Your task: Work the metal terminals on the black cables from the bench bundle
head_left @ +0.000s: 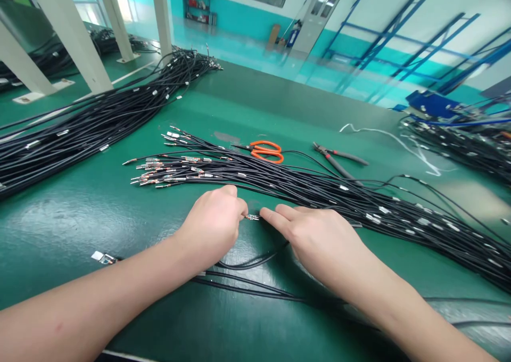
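Between my two hands shows the stripped end of a black cable, with small metal terminals [252,217] on it. My left hand [215,221] is closed in a pinch at the left side of these terminals. Just to the right, my right hand [305,226] has its fingers closed on the cable's black jacket. Loops of black cable [255,261] hang below my hands and run under the right wrist. Beyond my hands lies a bundle of black cables [303,183], its terminal ends fanned out to the left. My fingers hide the exact grip points.
Orange-handled scissors [266,151] and grey-handled cutting pliers [339,157] lie behind the bundle. A larger cable pile [99,117] covers the left side by metal posts [67,32]. White string [395,138] and more cables [459,149] are at right. One cable end [104,257] rests near my left forearm.
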`<state>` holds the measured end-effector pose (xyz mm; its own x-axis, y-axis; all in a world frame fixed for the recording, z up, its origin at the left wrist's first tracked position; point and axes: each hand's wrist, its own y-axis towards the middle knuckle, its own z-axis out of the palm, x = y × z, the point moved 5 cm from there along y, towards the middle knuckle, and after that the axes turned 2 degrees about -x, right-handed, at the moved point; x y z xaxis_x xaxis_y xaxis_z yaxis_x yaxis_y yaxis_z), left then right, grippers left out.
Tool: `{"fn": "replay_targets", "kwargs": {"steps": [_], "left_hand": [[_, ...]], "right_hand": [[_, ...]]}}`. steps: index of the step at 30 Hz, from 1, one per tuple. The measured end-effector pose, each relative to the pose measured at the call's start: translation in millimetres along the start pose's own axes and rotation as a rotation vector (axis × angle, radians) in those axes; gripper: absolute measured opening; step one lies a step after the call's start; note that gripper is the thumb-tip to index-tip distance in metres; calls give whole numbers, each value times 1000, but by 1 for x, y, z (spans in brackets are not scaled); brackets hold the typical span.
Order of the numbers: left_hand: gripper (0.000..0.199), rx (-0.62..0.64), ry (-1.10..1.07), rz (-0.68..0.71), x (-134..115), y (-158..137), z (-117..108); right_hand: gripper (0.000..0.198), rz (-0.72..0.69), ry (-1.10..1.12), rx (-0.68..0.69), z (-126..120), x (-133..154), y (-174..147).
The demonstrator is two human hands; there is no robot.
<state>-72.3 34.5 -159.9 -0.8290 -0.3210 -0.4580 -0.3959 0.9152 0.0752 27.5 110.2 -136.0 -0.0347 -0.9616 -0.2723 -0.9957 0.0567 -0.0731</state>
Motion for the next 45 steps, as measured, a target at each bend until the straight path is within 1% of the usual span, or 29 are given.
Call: {"fn": "replay_targets", "kwargs": {"steps": [6,10,14,21,26,30,38,42,45], "left_hand": [[25,-24,-21,18,1,-1,1],[25,-33,-41,18,1,-1,0],[24,-17,-82,7,2,-2,0],[23,-3,-104,7,1,-2,0],[22,2,-98,-2,1,1,-1],[22,-5,-110,0,0,1,-2],[21,-8,-132,2,0,0,-3],[22,-11,-160,12,1,0,-3],[21,-17,-168,9,2,1,-2]], "right_hand": [[46,3,-4,-18,3,-1,1],[40,23,7,-9,2,1,1],[34,49,31,-2,2,2,0],[34,101,161,-84,11,-6,-9],[39,129,241,-138,11,-13,-12],[41,112,187,-193,8,-11,-15],[29,82,100,-303,2,0,-15],[25,71,58,-298,5,3,-14],[26,79,38,-291,7,4,-12]]}}
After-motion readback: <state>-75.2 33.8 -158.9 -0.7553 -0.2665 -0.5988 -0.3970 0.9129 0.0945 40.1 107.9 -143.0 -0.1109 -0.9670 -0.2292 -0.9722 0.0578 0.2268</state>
